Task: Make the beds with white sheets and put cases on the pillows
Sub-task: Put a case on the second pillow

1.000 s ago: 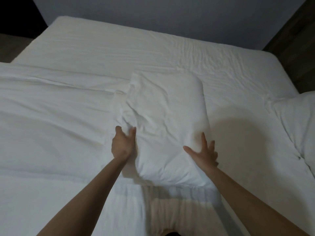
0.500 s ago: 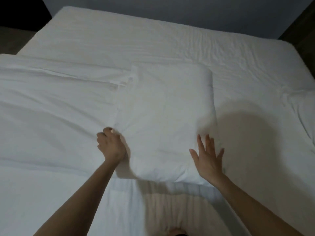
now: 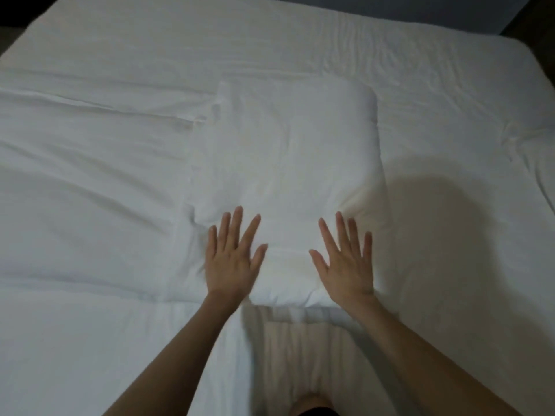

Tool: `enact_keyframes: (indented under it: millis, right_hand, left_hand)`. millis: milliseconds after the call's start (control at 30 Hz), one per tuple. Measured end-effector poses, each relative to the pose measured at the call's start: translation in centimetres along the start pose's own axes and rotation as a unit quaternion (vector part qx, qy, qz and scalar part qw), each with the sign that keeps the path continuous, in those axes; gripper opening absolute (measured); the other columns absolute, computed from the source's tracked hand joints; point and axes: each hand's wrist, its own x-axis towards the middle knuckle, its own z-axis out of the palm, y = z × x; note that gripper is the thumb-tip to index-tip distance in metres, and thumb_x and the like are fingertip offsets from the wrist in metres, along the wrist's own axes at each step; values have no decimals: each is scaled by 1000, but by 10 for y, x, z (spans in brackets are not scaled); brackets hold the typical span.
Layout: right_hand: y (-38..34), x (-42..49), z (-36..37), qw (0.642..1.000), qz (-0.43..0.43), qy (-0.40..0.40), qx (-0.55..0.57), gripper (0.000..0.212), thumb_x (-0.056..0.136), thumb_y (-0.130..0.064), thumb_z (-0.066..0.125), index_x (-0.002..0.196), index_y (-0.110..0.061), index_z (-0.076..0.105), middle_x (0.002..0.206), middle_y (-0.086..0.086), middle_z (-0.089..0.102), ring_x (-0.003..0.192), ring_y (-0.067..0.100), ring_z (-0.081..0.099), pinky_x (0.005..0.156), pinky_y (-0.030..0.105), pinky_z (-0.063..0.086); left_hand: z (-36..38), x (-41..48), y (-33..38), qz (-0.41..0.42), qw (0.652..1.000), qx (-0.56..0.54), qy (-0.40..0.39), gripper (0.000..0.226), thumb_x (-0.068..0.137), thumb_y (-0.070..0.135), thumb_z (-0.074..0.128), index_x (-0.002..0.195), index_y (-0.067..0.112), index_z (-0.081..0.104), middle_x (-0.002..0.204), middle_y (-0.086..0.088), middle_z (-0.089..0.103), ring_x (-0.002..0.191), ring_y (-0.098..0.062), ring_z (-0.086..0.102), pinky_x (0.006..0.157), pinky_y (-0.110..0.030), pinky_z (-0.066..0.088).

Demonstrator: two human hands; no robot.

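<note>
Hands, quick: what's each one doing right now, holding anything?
Left hand: open, fingers spread flat over the pillow, holding nothing.
Right hand: open, fingers spread flat over the same pillow, holding nothing.

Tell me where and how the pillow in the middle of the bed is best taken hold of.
Probably by its two long side edges near the close end, one hand from each side. The pillow lies flat with its length running away from the person, and the left hand and right hand rest open on that end, close to those edges.
</note>
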Motion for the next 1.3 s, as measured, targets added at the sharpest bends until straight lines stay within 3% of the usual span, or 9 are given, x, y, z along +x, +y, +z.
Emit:
enact_keyframes:
  millis: [200,300,433,567,667,800,1000,1133,1300]
  right_hand:
    - [28,-17,0,991,101,-72,58,83,87,-69,18,153,-21,3,157,26,2,146,41,7,116,50,9]
    - [33,-20,-17,984,125,-96,83,74,96,-54,29,152,-13,8,152,36,10,141,50,16,113,54,21]
    - [35,-15,-50,959,164,-192,127,71,102,-37,33,152,-13,-11,157,27,-9,146,39,-4,116,46,9]
    - [15,16,-93,976,75,-115,168,63,103,-28,32,153,-11,-2,160,14,-11,148,30,-8,117,45,6]
    - [-4,50,-111,985,-15,-57,164,58,103,-27,31,154,-15,4,161,9,-6,148,25,-10,118,42,1]
    - [-21,99,-107,985,-63,-58,150,57,103,-34,28,153,-29,1,161,-1,-9,148,18,-13,119,43,-5]
    - [-12,162,-63,994,-73,-44,65,55,98,-54,8,151,-42,-1,161,-7,-10,147,17,-14,116,52,-11]
    - [6,182,-38,997,-65,4,51,56,95,-61,21,149,-47,15,162,-8,4,149,16,-5,117,55,-5]
    - [41,206,-23,995,67,15,69,63,93,-67,24,150,-45,10,162,-7,1,149,22,-3,116,54,-2]
  left_hand:
    - [-8,-11,-33,-94,994,-24,-52,72,95,61,15,155,23,5,161,-4,0,148,-20,1,120,-38,6]
    - [-22,-9,-34,-97,991,-23,-90,72,97,58,14,154,14,0,161,-4,-5,148,-19,-3,121,-37,4]
    - [-48,-5,-21,-125,984,-54,-119,69,101,44,23,152,7,-5,160,-5,-12,148,-20,-8,121,-38,-1]
    - [-71,13,3,-41,992,-84,-79,71,91,51,-3,151,13,-7,157,1,-15,145,-15,-15,119,-33,-8]
    - [-81,42,32,-4,991,-125,-52,70,91,49,-7,152,16,-3,157,3,-13,145,-13,-15,118,-31,-8]
    - [-74,91,57,26,989,-133,-53,69,90,40,-9,154,17,1,159,3,-9,144,-12,-17,120,-34,-7]
    - [-39,163,52,-18,994,-80,-74,51,102,43,8,153,37,4,160,8,-11,145,-13,-19,118,-38,-12]
    - [-16,177,16,-93,993,-60,-49,55,97,49,10,152,42,5,160,8,-8,147,-14,-14,119,-39,-9]
    - [-5,188,-7,-147,986,-73,-28,57,99,47,17,153,36,2,161,3,-7,148,-18,-10,120,-38,-4]
